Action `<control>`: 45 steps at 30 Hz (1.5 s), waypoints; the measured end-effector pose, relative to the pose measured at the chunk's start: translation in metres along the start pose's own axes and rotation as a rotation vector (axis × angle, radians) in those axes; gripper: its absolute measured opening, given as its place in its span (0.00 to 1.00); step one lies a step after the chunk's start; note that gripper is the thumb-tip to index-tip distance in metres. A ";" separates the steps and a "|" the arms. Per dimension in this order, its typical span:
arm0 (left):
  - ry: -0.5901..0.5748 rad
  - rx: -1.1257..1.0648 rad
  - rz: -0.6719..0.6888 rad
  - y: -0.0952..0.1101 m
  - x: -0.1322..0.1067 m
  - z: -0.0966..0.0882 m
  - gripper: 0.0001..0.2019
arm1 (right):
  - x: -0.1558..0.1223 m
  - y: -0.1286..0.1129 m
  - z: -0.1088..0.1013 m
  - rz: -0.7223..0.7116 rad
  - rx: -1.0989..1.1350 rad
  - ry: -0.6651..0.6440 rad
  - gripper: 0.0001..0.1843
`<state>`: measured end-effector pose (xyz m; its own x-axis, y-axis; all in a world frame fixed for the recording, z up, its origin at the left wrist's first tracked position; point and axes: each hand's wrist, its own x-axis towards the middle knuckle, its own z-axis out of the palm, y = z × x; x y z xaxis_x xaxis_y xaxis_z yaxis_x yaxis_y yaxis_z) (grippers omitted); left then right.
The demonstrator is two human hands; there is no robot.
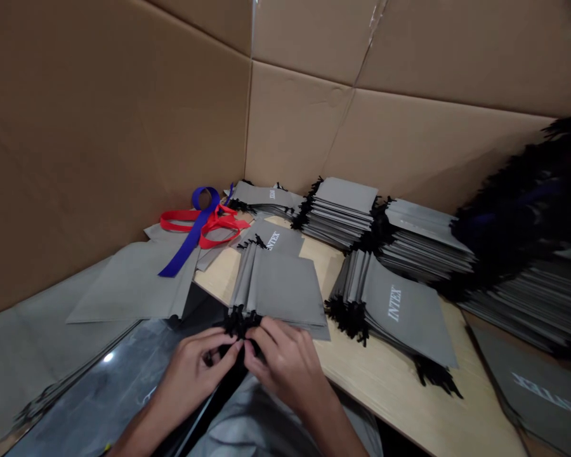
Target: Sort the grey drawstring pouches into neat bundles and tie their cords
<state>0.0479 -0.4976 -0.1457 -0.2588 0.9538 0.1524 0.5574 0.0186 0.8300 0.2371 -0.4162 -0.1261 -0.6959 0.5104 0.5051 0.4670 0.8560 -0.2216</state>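
Note:
My left hand and my right hand meet at the near corner of a stack of grey fabric pouches. Both have fingers pinched on the black drawstring ends that bunch out from that stack. Fingers hide part of the cords, so how they run between the hands cannot be seen. Just right of my right hand lies another fanned stack of grey pouches, printed INTEX, with black cord ends at its corners. Behind the nearer stack lies a flat INTEX pouch.
Taller pouch stacks stand along the cardboard wall, with a dark heap of cords at right. Red ribbon and blue ribbon lie on loose grey pouches at left. The wooden tabletop ends near my lap.

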 end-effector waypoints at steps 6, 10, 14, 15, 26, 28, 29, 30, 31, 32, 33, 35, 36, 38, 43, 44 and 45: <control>-0.021 0.068 0.070 0.005 -0.004 -0.003 0.12 | -0.001 -0.002 0.003 0.013 -0.004 0.022 0.07; -0.035 0.044 0.059 0.009 -0.003 -0.002 0.12 | 0.000 0.000 0.002 -0.002 0.017 0.002 0.06; -0.048 0.026 0.047 0.011 -0.002 -0.002 0.11 | 0.001 0.002 0.002 -0.011 0.053 -0.026 0.07; -0.054 0.018 0.040 0.010 -0.002 -0.002 0.11 | 0.001 0.003 0.002 -0.006 0.067 -0.030 0.07; 0.007 0.146 0.107 0.015 -0.004 -0.013 0.10 | 0.001 0.003 0.007 0.081 0.166 0.022 0.09; 0.016 0.155 0.155 0.020 -0.006 -0.015 0.08 | 0.002 0.004 0.008 0.080 0.176 0.020 0.09; 0.011 0.146 0.171 0.022 -0.006 -0.015 0.06 | 0.002 0.005 0.009 0.077 0.183 0.020 0.09; -0.003 0.135 0.181 0.023 -0.006 -0.015 0.06 | 0.002 0.005 0.009 0.073 0.191 0.022 0.09; -0.018 0.124 0.184 0.023 -0.006 -0.015 0.07 | 0.002 0.006 0.010 0.070 0.199 0.026 0.09; -0.029 0.117 0.183 0.022 -0.005 -0.015 0.08 | 0.003 0.006 0.010 0.069 0.207 0.030 0.09; -0.031 0.115 0.183 0.021 -0.004 -0.015 0.09 | 0.003 0.006 0.010 0.068 0.214 0.034 0.09; -0.020 0.122 0.189 0.019 0.000 -0.015 0.08 | 0.003 0.006 0.010 0.068 0.228 0.038 0.09; -0.013 0.128 0.194 0.017 0.001 -0.015 0.07 | 0.004 0.007 0.010 0.067 0.235 0.040 0.09; -0.007 0.137 0.201 0.015 0.005 -0.017 0.06 | 0.004 0.006 0.010 0.067 0.246 0.047 0.09; -0.076 0.101 0.178 0.012 0.013 -0.022 0.07 | 0.003 0.008 0.015 0.063 0.272 0.074 0.08; -0.099 0.089 0.163 0.011 0.015 -0.023 0.08 | 0.003 0.009 0.015 0.058 0.274 0.077 0.08; -0.123 0.080 0.146 0.011 0.016 -0.024 0.08 | 0.003 0.010 0.016 0.050 0.273 0.075 0.08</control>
<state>0.0310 -0.4890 -0.1217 -0.0751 0.9776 0.1968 0.6444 -0.1031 0.7577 0.2310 -0.4051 -0.1400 -0.6288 0.5542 0.5454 0.3287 0.8251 -0.4595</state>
